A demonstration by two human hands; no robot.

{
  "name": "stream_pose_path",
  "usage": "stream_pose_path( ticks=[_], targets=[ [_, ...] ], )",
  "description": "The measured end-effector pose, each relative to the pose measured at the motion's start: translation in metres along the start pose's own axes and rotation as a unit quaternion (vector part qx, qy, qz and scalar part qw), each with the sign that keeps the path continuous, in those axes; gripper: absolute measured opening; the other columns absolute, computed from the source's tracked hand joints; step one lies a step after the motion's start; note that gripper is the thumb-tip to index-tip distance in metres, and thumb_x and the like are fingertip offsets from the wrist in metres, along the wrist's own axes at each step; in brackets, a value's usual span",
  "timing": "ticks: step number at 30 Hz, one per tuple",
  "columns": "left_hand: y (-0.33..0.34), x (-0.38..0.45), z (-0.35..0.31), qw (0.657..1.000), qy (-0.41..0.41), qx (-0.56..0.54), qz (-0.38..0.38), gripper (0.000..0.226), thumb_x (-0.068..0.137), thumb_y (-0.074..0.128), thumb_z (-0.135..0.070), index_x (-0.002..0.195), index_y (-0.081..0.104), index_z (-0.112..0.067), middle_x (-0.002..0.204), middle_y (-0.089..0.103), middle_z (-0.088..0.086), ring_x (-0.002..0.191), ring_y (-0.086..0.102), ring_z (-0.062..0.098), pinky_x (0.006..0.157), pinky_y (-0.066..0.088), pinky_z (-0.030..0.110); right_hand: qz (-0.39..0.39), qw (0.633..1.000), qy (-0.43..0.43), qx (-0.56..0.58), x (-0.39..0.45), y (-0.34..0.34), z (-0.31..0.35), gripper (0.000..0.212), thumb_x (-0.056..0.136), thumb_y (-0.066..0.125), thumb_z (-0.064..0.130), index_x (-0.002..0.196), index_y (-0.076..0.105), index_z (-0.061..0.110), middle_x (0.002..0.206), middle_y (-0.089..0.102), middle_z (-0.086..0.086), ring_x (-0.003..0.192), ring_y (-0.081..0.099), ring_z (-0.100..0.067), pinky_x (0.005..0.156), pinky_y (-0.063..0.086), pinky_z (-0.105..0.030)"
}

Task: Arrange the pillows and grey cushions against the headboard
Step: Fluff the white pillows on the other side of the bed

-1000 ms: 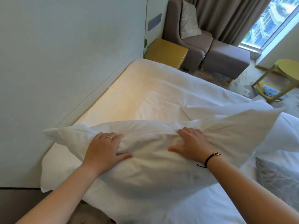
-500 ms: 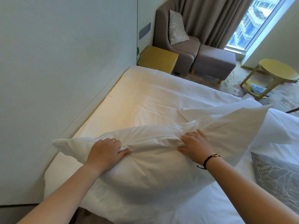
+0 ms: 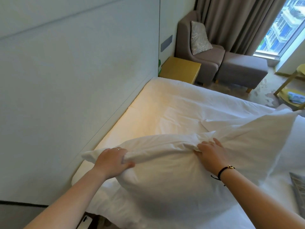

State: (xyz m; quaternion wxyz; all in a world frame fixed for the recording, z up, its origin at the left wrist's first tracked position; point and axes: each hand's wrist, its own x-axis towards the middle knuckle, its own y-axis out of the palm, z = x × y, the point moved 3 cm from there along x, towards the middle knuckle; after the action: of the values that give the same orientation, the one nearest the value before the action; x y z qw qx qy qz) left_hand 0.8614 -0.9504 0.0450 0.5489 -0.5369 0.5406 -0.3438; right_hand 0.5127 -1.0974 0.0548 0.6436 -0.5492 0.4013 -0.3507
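A large white pillow (image 3: 173, 179) is held just above the near end of the bed. My left hand (image 3: 112, 160) is closed around its top edge near the left corner. My right hand (image 3: 212, 153) pinches a bunch of the pillowcase at the middle of the top edge. The pale padded headboard (image 3: 74, 80) runs along the left, close to the pillow's left corner. A grey patterned cushion (image 3: 299, 187) lies on the bed at the right edge, partly out of view. Another grey patterned cushion (image 3: 198, 38) leans in the armchair.
The white bed sheet (image 3: 181, 104) stretches ahead. A yellow bedside table (image 3: 180, 69) stands past the bed's far corner, with a grey armchair (image 3: 186, 47) and footstool (image 3: 241, 69) behind it. A yellow side table (image 3: 295, 83) is at right. A phone (image 3: 85, 221) lies low left.
Both hands have closed tighter on the pillow's top edge, bunching the fabric. The pillow has been lifted and shifted a little toward the headboard.
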Motion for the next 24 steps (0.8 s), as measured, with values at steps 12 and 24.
stream_pose_path(
  ticks=[12,24],
  targets=[
    [-0.075,0.073,0.049,0.983,0.029,-0.063,-0.172,0.045,0.095,0.03,-0.054,0.059,0.032,-0.027,0.054,0.042,-0.01,0.054,0.046,0.013,0.046,0.025,0.028,-0.192,0.98,0.017,0.038,0.108,-0.096,0.041,0.016,0.083,0.062,0.009,0.074,0.071,0.019,0.072,0.063,0.002,0.078,0.061,-0.027,0.116,0.014,-0.045],
    [-0.197,0.09,0.125,0.932,-0.007,-0.091,-0.352,0.027,0.095,0.036,-0.056,0.097,0.06,-0.043,0.051,0.051,-0.007,0.049,0.055,0.018,0.041,0.04,0.026,-0.246,0.956,-0.075,0.141,0.345,-0.215,0.183,0.021,0.088,0.057,0.042,0.106,0.069,0.038,0.121,0.064,0.009,0.133,0.04,-0.022,0.111,-0.001,-0.063]
  ],
)
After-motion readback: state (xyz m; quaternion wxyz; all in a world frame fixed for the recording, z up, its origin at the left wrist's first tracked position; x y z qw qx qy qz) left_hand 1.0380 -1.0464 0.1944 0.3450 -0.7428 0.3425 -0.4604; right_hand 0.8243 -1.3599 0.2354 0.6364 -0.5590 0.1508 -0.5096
